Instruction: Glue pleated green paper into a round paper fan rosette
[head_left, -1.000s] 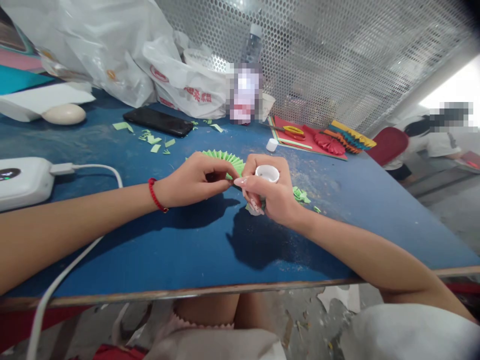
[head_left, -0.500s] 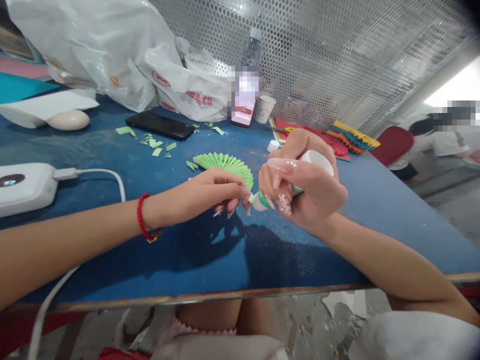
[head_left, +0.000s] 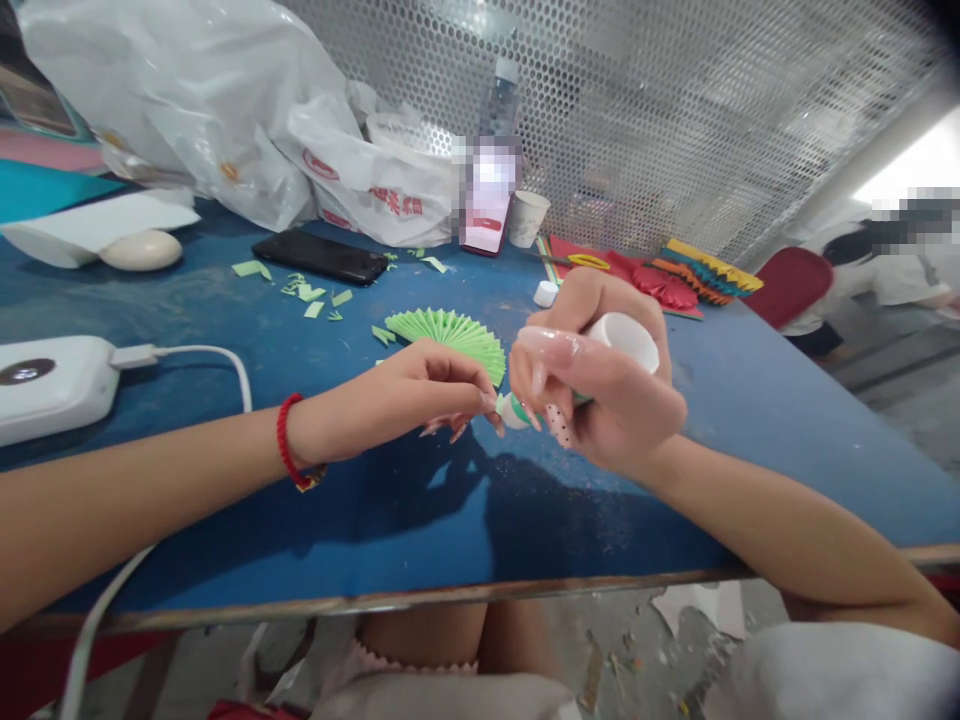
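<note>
Green pleated paper fan [head_left: 446, 335] sits just above our L hand [head_left: 405, 400], over the blue work table [head_left: 750, 480]; its lower edge meets our curled L fingers [head_left: 457, 400], which look closed on it, though the grip is partly hidden; red bead bracelet [head_left: 283, 440] on L wrist; our R hand [head_left: 600, 385] is closed round a small white squeeze bottle [head_left: 626, 342] w/ green band, tilted, tip [head_left: 514, 410] pointing L & just beside the L fingertips; small white cap [head_left: 546, 293] lies nr R hand; green paper scraps [head_left: 300, 290] lie on tbl behind the fan, nr a black phone [head_left: 322, 257]; white power bank [head_left: 45, 385] w/ white cable at far L; white plastic bags [head_left: 187, 110], water bottle [head_left: 499, 100] & paper cup [head_left: 529, 218] stand along perforated metal screen [head_left: 675, 120]; red card [head_left: 622, 262] w/ coloured paper fans [head_left: 709, 275] at back R; another person [head_left: 885, 280] beyond a red chair [head_left: 787, 285].
</note>
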